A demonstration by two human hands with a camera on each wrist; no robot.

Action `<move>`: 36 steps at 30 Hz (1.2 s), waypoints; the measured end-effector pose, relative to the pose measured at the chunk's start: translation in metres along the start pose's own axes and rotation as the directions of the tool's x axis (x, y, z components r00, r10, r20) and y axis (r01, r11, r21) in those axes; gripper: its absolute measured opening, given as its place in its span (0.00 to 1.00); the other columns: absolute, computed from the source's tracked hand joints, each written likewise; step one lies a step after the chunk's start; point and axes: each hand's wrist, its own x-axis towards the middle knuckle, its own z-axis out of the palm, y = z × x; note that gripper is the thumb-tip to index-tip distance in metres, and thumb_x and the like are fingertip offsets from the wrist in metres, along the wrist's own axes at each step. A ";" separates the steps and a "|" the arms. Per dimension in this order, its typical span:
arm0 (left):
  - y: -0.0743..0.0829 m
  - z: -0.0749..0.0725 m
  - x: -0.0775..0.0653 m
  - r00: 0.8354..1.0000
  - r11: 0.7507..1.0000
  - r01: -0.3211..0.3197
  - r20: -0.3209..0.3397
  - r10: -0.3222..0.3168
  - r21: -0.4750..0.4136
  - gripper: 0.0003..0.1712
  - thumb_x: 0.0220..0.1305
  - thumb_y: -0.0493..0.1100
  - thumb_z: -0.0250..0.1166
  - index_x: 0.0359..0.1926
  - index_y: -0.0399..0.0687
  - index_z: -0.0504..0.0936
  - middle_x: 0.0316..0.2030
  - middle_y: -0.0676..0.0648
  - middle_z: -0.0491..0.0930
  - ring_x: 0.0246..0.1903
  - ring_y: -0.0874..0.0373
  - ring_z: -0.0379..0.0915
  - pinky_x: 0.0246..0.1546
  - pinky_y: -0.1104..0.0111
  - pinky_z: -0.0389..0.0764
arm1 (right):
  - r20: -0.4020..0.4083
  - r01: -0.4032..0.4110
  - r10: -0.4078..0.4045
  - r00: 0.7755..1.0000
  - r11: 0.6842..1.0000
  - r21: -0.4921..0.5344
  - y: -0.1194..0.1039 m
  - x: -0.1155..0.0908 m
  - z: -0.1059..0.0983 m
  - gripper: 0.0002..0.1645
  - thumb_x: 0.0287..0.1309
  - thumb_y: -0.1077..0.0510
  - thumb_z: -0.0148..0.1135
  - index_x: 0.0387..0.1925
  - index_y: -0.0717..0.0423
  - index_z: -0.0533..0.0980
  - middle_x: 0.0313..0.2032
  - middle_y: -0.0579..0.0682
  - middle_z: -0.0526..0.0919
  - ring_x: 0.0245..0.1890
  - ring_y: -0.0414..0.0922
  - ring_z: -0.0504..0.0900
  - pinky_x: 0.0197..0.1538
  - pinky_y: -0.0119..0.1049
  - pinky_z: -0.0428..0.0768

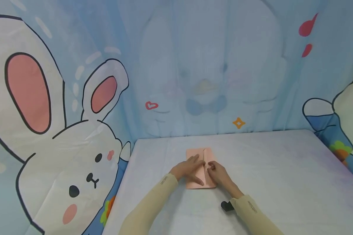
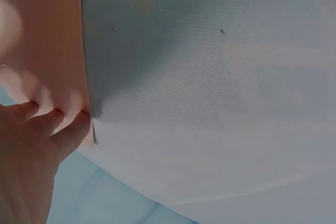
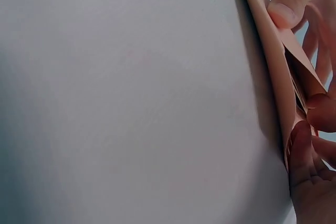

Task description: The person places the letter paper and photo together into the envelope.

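A folded sheet of pink paper lies on the white table, its two side panels meeting at a lengthwise seam near the middle. My left hand lies spread over the left panel, fingertips reaching the seam and thumb lower down. In the left wrist view its fingertips rest along the paper's edge. On the right panel, my right hand has its fingers curled, pinching the paper close to the seam. The right wrist view shows a flap lifted slightly, with a dark gap beneath it, between both hands' fingers.
A black object lies on the table beside the right sleeve, which partly covers it. Behind the table hangs a light blue curtain with cartoon prints. A large printed rabbit fills the left side.
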 end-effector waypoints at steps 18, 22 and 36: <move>-0.006 0.008 -0.007 0.999 0.999 -0.034 0.019 0.034 0.000 0.51 0.61 0.78 0.56 0.79 0.74 0.46 0.82 0.52 0.39 0.81 0.49 0.37 0.77 0.53 0.54 | -0.063 0.050 -0.046 0.997 0.996 0.069 0.003 -0.001 0.004 0.19 0.67 0.62 0.54 0.54 0.70 0.74 0.40 0.62 0.83 0.40 0.53 0.83 0.42 0.45 0.82; -0.008 0.018 -0.003 0.999 0.999 -0.047 0.006 0.047 0.028 0.47 0.68 0.77 0.46 0.80 0.71 0.42 0.82 0.53 0.38 0.81 0.50 0.35 0.78 0.53 0.49 | -0.058 0.033 -0.029 0.998 0.997 0.066 0.003 -0.001 0.003 0.19 0.67 0.62 0.54 0.55 0.69 0.75 0.40 0.61 0.83 0.40 0.51 0.83 0.42 0.44 0.82; -0.002 0.033 0.001 0.982 0.994 0.004 -0.188 0.017 0.113 0.39 0.78 0.67 0.32 0.81 0.55 0.46 0.81 0.50 0.46 0.80 0.50 0.44 0.76 0.52 0.54 | -0.032 0.098 -0.099 0.995 0.995 -0.029 0.005 -0.001 -0.018 0.20 0.70 0.61 0.55 0.59 0.66 0.74 0.41 0.58 0.83 0.41 0.50 0.82 0.43 0.44 0.81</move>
